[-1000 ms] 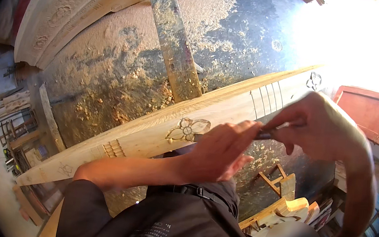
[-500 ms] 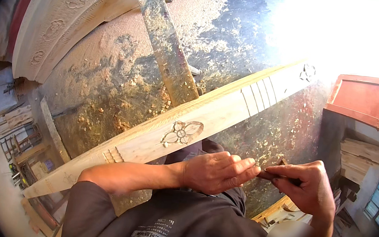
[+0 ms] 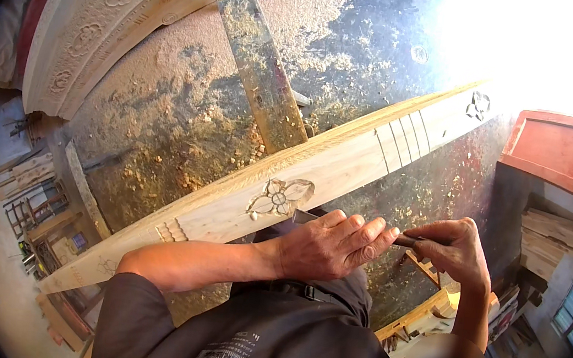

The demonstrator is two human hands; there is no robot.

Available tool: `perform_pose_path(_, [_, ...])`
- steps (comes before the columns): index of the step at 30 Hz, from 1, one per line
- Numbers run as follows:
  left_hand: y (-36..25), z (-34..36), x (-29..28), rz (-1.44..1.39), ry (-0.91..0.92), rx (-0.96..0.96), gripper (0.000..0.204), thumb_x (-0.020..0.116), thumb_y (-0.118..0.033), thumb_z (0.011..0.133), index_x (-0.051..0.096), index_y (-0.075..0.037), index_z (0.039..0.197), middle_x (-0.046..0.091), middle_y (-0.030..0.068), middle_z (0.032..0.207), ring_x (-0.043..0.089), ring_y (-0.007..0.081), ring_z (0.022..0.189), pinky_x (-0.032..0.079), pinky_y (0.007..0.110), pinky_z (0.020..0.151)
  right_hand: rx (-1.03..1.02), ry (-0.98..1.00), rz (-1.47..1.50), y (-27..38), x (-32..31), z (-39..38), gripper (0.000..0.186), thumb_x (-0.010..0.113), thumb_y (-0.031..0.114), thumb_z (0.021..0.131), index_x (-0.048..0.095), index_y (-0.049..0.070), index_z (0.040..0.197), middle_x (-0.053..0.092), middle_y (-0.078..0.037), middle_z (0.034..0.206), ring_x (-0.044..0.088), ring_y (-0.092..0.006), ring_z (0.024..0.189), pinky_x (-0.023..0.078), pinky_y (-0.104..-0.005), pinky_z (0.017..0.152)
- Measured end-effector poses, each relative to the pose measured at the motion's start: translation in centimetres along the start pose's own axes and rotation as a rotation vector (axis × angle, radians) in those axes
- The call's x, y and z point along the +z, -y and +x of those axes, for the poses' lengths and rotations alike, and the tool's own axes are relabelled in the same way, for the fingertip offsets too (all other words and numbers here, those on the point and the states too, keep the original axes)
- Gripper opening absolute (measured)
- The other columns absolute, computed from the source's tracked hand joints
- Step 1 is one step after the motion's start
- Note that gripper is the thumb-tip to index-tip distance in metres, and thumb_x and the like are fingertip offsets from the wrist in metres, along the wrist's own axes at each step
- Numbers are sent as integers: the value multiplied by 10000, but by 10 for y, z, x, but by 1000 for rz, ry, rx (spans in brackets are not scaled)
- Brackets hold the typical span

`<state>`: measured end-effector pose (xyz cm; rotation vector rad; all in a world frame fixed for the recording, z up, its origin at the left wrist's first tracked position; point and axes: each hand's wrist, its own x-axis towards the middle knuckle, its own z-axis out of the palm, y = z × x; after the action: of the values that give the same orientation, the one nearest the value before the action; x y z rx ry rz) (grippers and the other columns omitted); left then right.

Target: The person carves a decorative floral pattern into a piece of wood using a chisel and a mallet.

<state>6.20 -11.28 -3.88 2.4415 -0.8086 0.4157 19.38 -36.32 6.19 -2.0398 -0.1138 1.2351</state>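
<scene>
A carving chisel lies across both my hands, its flat metal blade [image 3: 304, 217] sticking out beyond the left one toward a long pale wooden beam [image 3: 345, 165]. Around the chisel's middle my left hand [image 3: 335, 248] is closed, knuckles up. My right hand [image 3: 455, 251] grips the dark handle [image 3: 405, 241] at its rear end. Just past the blade tip, a carved flower [image 3: 278, 197] is cut into the beam's face. Whether the blade touches the wood I cannot tell. Grooved lines [image 3: 402, 142] and a small ribbed carving [image 3: 171, 231] flank the flower.
A dusty plank [image 3: 254, 60] meets the beam's far side. Wood chips and sawdust cover the dark floor [image 3: 172, 122]. A large carved panel [image 3: 98, 20] stands at far left, a red-framed panel [image 3: 551, 151] at right. Several tools lie on a wooden bench [image 3: 420, 317] beside my right arm.
The chisel blade, hidden before, now shows beyond my left hand near the flower. My right hand has moved up and slightly left, and the view has shifted a little.
</scene>
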Motion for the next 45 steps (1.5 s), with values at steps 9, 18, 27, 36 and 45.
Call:
perform_pose_path(9, [4, 5, 0, -122, 36, -138, 634, 760, -340, 1013, 664, 40, 1510, 684, 134, 1361, 663, 222, 1023, 535, 367, 841, 10, 53, -17, 9, -12, 25, 279, 828, 90, 897, 876, -24, 1147, 819, -81, 829, 722, -78, 736, 567, -278, 643])
perform_pose_path(18, [7, 14, -6, -153, 82, -277, 819, 826, -407, 913, 616, 56, 1555, 663, 182, 1428, 682, 310, 1123, 578, 428, 959, 91, 208, -33, 21, -40, 77, 248, 840, 125, 890, 908, 53, 1117, 751, -24, 705, 588, -42, 555, 444, -242, 495])
perform_pose_path(27, [7, 8, 1, -171, 59, -262, 867, 860, -428, 882, 609, 46, 1563, 650, 206, 1468, 685, 312, 1139, 585, 429, 953, -19, 215, -27, -3, -33, 88, 283, 869, 107, 847, 902, 26, 1116, 807, -72, 775, 697, -89, 683, 550, -300, 618])
perform_pose_path(36, [2, 2, 2, -63, 48, -167, 796, 794, -473, 954, 629, 40, 1539, 671, 206, 1431, 679, 269, 1115, 551, 382, 866, 3, 198, -14, -17, -28, 73, 320, 858, 102, 838, 900, 37, 1149, 792, -90, 749, 630, -91, 552, 495, -274, 477])
perform_pose_path(45, [6, 4, -3, -193, 18, -206, 803, 786, -452, 975, 598, 58, 1565, 651, 206, 1445, 670, 277, 1143, 553, 404, 946, 50, 119, -52, 18, -25, 56, 253, 849, 105, 888, 910, 54, 1128, 789, -56, 745, 602, -58, 556, 444, -248, 482])
